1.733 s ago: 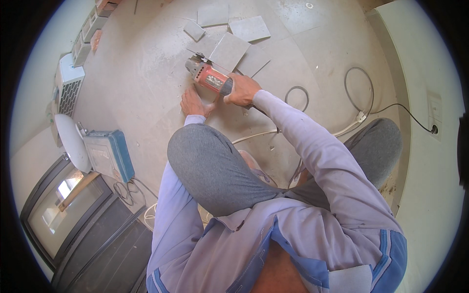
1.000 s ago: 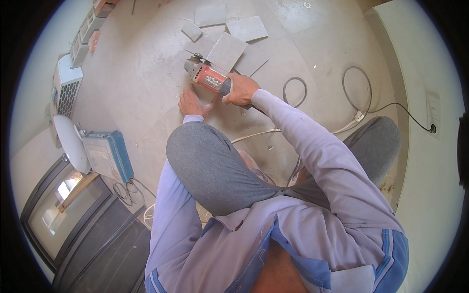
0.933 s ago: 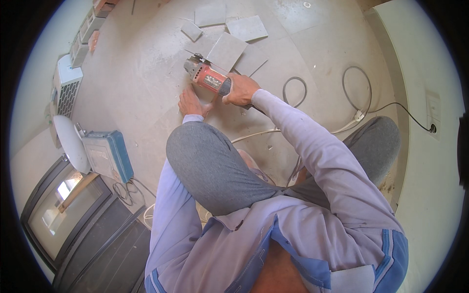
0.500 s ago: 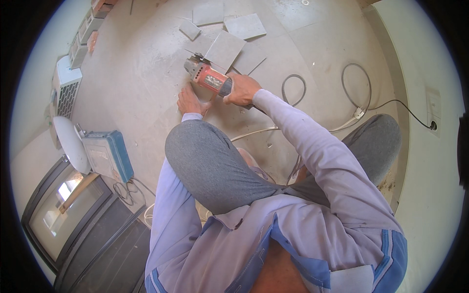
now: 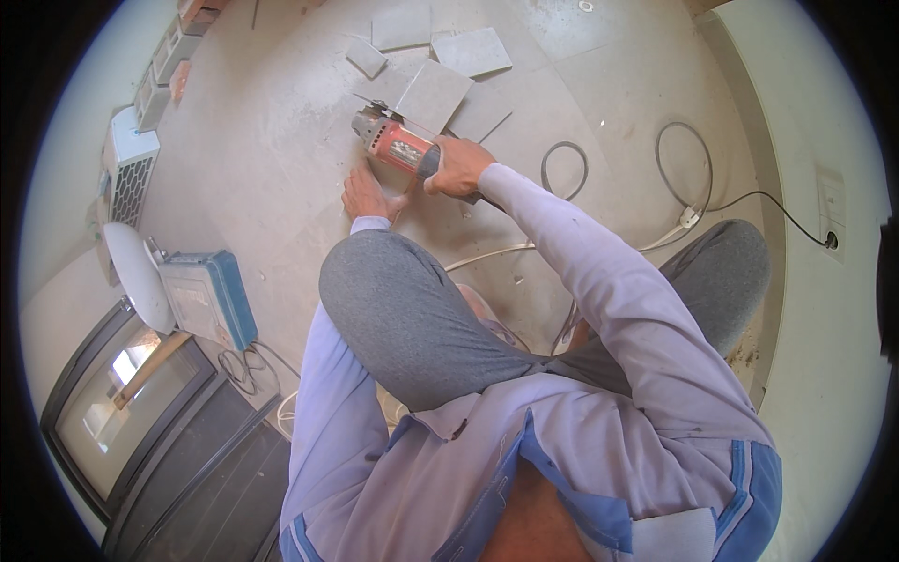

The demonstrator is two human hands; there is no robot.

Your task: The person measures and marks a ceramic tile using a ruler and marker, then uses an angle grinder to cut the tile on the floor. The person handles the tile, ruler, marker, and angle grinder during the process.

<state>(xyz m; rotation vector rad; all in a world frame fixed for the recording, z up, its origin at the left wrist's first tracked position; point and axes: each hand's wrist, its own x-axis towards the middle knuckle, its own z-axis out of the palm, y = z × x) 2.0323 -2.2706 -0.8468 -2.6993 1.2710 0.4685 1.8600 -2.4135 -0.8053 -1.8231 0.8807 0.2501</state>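
My right hand (image 5: 459,167) is wrapped round the dark rear grip of a red angle grinder (image 5: 401,148), whose grey head and thin disc point up and to the left. Just below the grinder, my left hand (image 5: 367,194) is closed at the edge of what looks like a tile, thumb set apart from the fingers; most of that piece is hidden by the hand and the tool. Beyond the disc lies a grey square tile (image 5: 435,96), partly behind the grinder. Whether the disc touches a tile cannot be made out.
More cut tiles (image 5: 471,52) and a small offcut (image 5: 366,58) lie farther off. A looped grey cable (image 5: 565,145) and a white plug connector (image 5: 689,216) are at right, near a wall socket (image 5: 832,220). At left stand a blue-grey tool case (image 5: 211,295) and a dark framed panel (image 5: 122,393).
My right hand has shifted very slightly left along the grinder's grip. The grinder, my left hand and the tiles keep nearly the same places.
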